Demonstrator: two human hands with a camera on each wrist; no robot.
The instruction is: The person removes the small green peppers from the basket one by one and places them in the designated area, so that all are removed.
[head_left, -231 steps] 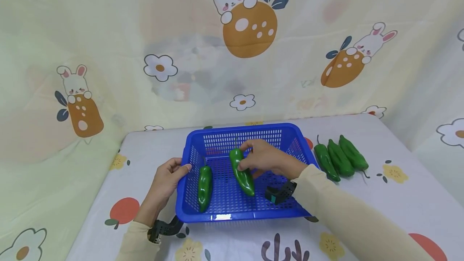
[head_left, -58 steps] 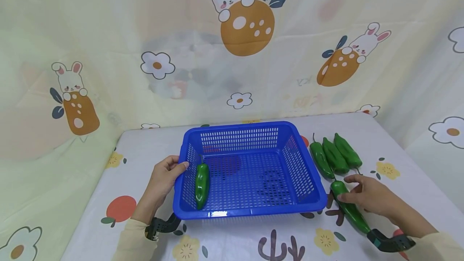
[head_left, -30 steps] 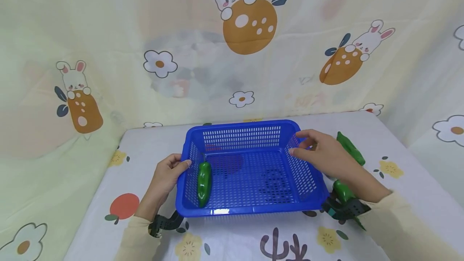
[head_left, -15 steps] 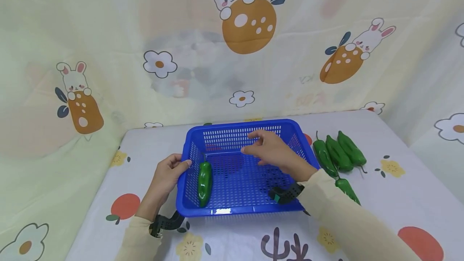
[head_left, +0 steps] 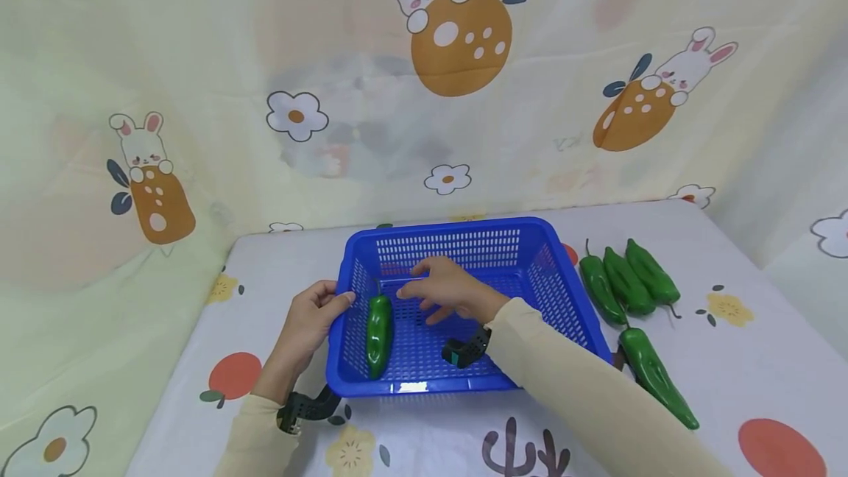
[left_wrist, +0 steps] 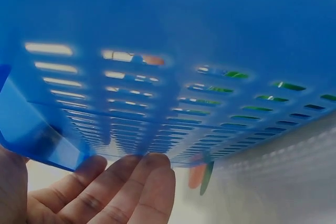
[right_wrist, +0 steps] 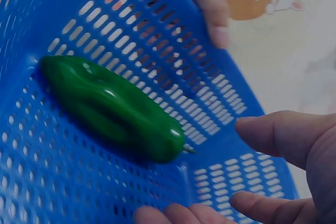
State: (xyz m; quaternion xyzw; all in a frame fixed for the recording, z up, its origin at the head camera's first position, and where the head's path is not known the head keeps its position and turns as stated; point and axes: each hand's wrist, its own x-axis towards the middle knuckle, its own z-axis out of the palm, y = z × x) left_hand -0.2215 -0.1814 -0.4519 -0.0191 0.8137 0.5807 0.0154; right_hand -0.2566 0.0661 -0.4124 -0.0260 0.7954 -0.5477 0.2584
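Note:
A blue plastic basket (head_left: 457, 387) with slotted walls stands mid-table. My left hand (head_left: 308, 322) grips its left rim, thumb over the top; in the left wrist view the fingers (left_wrist: 152, 187) lie against the outer wall. One green pepper (head_left: 379, 337) lies lengthwise inside, along the left wall. My right hand (head_left: 450, 289) hovers inside the basket just right of that pepper, thumb and fingers spread, holding nothing. The right wrist view shows the glossy pepper (right_wrist: 113, 108) with its short stem pointing toward the spread fingertips.
On the tablecloth right of the basket, three green peppers (head_left: 629, 282) lie side by side. Another pepper (head_left: 656, 377) lies nearer the front, close to the right sleeve (head_left: 563, 381). A printed curtain (head_left: 358, 153) hangs behind the table.
Earlier my right hand held a pepper in the basket, then laid it on the table at the right. Empty, it has since swung left into the basket toward the remaining pepper. My left hand has stayed.

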